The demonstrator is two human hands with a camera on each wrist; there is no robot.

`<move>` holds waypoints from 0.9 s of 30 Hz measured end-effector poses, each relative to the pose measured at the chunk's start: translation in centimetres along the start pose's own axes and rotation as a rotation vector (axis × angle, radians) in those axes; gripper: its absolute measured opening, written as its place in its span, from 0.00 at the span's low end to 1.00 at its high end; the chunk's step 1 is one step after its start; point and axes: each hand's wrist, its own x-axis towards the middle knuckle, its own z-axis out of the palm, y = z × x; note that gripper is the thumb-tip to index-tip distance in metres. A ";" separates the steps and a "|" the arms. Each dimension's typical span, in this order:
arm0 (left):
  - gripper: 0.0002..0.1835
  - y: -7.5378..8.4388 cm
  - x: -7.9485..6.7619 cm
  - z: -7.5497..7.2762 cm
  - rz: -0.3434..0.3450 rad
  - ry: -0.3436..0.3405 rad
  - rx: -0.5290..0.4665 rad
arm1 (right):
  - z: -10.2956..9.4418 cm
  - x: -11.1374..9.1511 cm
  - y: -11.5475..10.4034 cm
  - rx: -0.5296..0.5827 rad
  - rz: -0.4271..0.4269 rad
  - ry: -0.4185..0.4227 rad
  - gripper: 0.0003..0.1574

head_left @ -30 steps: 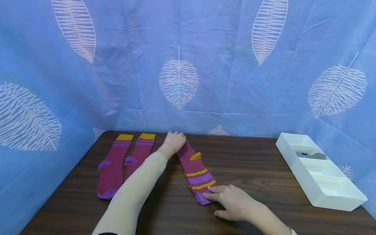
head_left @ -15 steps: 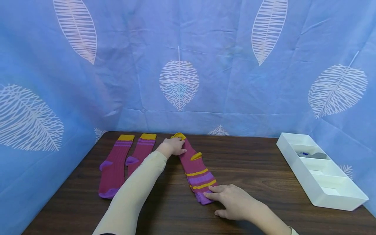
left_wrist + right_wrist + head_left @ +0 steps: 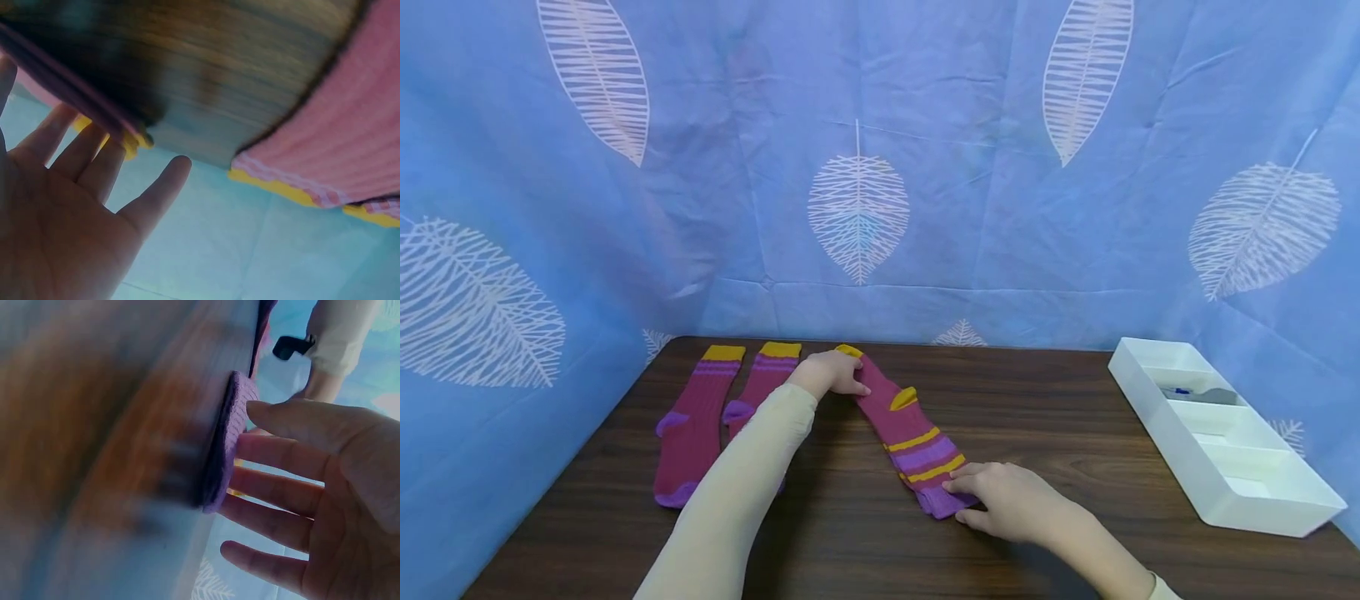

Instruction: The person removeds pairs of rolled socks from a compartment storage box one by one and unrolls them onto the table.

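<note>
In the head view, a maroon sock (image 3: 883,408) with yellow and purple bands lies slantwise mid-table; its edges look doubled, as if two are stacked. My left hand (image 3: 833,372) rests on its upper part, just below the yellow cuff (image 3: 847,350). Spread, fairly straight fingers (image 3: 94,156) reach over that cuff in the left wrist view. At the purple toe end (image 3: 226,444), my right hand (image 3: 1018,502) touches the sock with extended fingers, the thumb beside the toe's edge. Left of these lie two more maroon socks, one flat (image 3: 696,433), the other (image 3: 765,379) partly hidden by my left arm.
A white divided tray (image 3: 1225,450) stands at the right of the dark wooden table (image 3: 1037,400). One of its compartments holds a grey item with a blue part (image 3: 1202,395). A blue leaf-patterned cloth (image 3: 985,208) hangs behind the table.
My left hand has drawn back from the cuff, uncovering it, and shifted slightly left. The sock's toe end has shifted slightly right, along with my right hand.
</note>
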 end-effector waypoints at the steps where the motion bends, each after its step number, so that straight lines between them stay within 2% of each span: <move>1: 0.37 -0.1 -0.2 -0.1 -0.003 0.004 0.005 | -0.1 0.1 0.2 0.007 0.009 0.005 0.21; 7: 0.32 -0.7 -1.0 -0.4 -0.008 0.038 0.056 | -0.7 1.4 1.2 0.055 0.104 0.010 0.14; 13: 0.30 -0.8 -2.2 -0.3 -0.003 0.055 0.109 | -1.2 3.4 1.7 0.061 0.254 0.017 0.11; 16: 0.32 -0.8 -2.9 -0.3 -0.022 0.045 0.118 | -1.2 4.2 2.0 0.025 0.309 0.027 0.17; 20: 0.37 -0.6 -3.9 -0.2 -0.061 -0.004 0.109 | -1.3 5.1 2.7 0.001 0.350 0.020 0.26; 23: 0.41 -0.6 -4.6 0.1 -0.091 -0.031 0.107 | -1.4 5.9 3.3 0.024 0.370 0.010 0.27; 27: 0.45 -0.5 -5.6 0.7 -0.102 -0.032 0.137 | -1.7 7.1 4.0 0.044 0.399 -0.009 0.27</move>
